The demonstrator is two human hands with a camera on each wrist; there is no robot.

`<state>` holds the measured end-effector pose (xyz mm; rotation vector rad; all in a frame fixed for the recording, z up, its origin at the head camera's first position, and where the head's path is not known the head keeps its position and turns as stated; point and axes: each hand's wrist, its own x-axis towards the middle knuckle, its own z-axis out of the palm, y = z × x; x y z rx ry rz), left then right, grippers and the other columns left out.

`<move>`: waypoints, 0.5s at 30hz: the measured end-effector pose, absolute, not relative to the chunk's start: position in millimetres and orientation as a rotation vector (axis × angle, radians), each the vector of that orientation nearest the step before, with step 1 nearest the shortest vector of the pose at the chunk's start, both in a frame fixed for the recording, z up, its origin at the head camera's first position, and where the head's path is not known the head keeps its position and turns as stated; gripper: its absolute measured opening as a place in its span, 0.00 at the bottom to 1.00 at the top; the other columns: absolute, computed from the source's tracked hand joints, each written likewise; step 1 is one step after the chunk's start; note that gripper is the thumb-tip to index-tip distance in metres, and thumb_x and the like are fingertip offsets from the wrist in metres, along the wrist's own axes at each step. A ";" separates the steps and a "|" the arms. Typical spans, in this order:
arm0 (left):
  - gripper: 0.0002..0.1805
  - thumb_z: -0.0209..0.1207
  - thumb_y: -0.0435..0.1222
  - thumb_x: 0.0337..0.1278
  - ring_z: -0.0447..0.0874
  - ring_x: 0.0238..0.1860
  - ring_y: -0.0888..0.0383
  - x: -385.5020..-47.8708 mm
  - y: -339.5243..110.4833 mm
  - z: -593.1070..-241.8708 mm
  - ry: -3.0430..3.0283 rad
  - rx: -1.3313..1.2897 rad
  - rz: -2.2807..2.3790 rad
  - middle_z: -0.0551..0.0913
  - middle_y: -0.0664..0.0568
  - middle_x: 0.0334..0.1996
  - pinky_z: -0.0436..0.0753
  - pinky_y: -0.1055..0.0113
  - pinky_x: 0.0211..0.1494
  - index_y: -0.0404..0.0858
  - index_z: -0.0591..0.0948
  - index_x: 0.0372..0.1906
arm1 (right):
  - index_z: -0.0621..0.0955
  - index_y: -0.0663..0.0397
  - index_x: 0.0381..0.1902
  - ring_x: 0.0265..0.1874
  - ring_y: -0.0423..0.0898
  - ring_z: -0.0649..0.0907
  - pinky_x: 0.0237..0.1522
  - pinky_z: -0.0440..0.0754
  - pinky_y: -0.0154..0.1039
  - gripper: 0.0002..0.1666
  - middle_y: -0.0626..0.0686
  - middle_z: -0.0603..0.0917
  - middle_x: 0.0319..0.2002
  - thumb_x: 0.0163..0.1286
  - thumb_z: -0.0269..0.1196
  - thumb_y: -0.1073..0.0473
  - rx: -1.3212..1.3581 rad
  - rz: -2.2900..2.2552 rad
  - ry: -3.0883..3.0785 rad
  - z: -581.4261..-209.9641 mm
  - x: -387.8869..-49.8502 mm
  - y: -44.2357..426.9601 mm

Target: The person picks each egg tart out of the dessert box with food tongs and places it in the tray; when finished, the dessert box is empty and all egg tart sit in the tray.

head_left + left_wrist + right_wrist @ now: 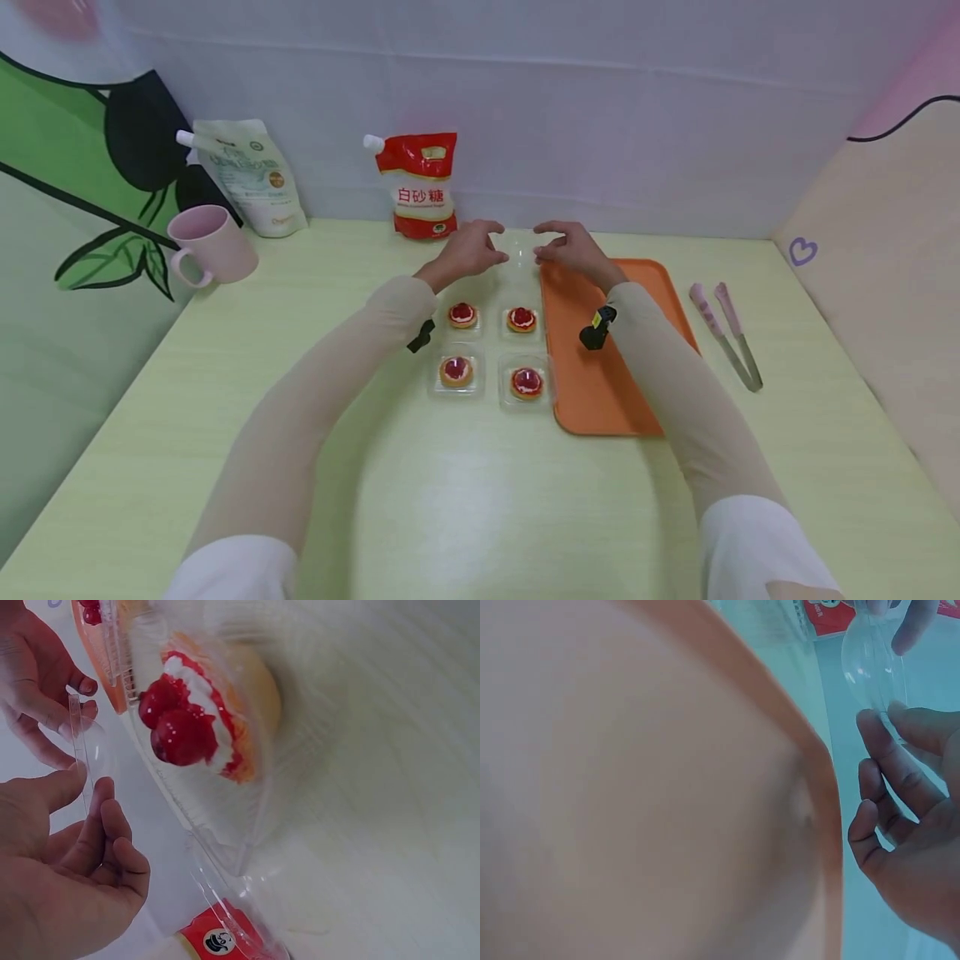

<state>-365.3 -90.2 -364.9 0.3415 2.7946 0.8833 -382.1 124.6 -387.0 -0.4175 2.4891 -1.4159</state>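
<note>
Between the two hands, above the table's far side, is a clear domed plastic lid [874, 664], barely visible in the head view. My left hand [471, 248] pinches one edge of it between thumb and finger, as the left wrist view shows. The opposite edge is pinched by my right hand [576, 250], over the far end of the orange tray [600, 375]. Nearer to me, several small berry tarts, such as the front right tart [527, 382], sit in clear square plastic boxes. A tart [191, 720] with cream and red berries fills much of the left wrist view.
A red and white sugar pouch [423, 187] stands behind my left hand. Farther left are a pale pouch [255, 179] and a pink mug [213, 246]. Metal tongs [731, 337] with pink handles lie right of the tray. A cloth wall [600, 125] rises behind the table.
</note>
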 end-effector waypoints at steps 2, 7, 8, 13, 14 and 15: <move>0.30 0.63 0.41 0.66 0.81 0.46 0.49 -365.7 -89.1 -367.3 2.792 0.341 0.859 0.82 0.43 0.51 0.83 0.60 0.49 0.39 0.70 0.70 | 0.73 0.53 0.68 0.50 0.60 0.84 0.53 0.76 0.49 0.26 0.66 0.86 0.47 0.74 0.60 0.60 -0.423 -1.384 2.507 -388.6 -382.2 125.4; 0.30 0.62 0.41 0.66 0.79 0.48 0.50 -365.8 -84.4 -371.6 2.824 0.346 0.785 0.81 0.44 0.52 0.82 0.60 0.51 0.38 0.70 0.70 | 0.74 0.56 0.67 0.47 0.59 0.84 0.51 0.78 0.48 0.27 0.64 0.85 0.45 0.72 0.63 0.61 -0.430 -1.341 2.540 -392.9 -382.3 126.5; 0.30 0.62 0.41 0.66 0.78 0.49 0.50 -365.6 -83.6 -371.8 2.835 0.349 0.768 0.80 0.44 0.52 0.82 0.59 0.52 0.38 0.70 0.69 | 0.74 0.56 0.67 0.46 0.59 0.83 0.49 0.78 0.47 0.27 0.63 0.85 0.44 0.71 0.63 0.61 -0.433 -1.328 2.549 -393.8 -382.6 126.4; 0.30 0.63 0.40 0.65 0.76 0.52 0.48 -364.8 -81.4 -371.5 2.860 0.377 0.698 0.80 0.44 0.52 0.79 0.56 0.56 0.37 0.71 0.69 | 0.74 0.56 0.67 0.42 0.55 0.82 0.42 0.77 0.41 0.28 0.62 0.85 0.44 0.70 0.64 0.60 -0.451 -1.243 2.602 -395.9 -382.2 125.3; 0.30 0.63 0.40 0.65 0.75 0.53 0.48 -364.4 -81.5 -371.4 2.858 0.379 0.688 0.80 0.43 0.52 0.78 0.56 0.57 0.37 0.71 0.69 | 0.74 0.56 0.67 0.41 0.55 0.82 0.41 0.76 0.40 0.28 0.62 0.85 0.44 0.70 0.64 0.60 -0.457 -1.228 2.611 -396.0 -381.9 124.9; 0.30 0.63 0.40 0.65 0.75 0.54 0.48 -363.8 -81.6 -371.5 2.856 0.378 0.680 0.80 0.43 0.52 0.77 0.55 0.58 0.37 0.71 0.69 | 0.74 0.56 0.67 0.40 0.55 0.82 0.40 0.76 0.39 0.28 0.63 0.85 0.44 0.70 0.65 0.60 -0.464 -1.215 2.619 -396.0 -381.6 124.7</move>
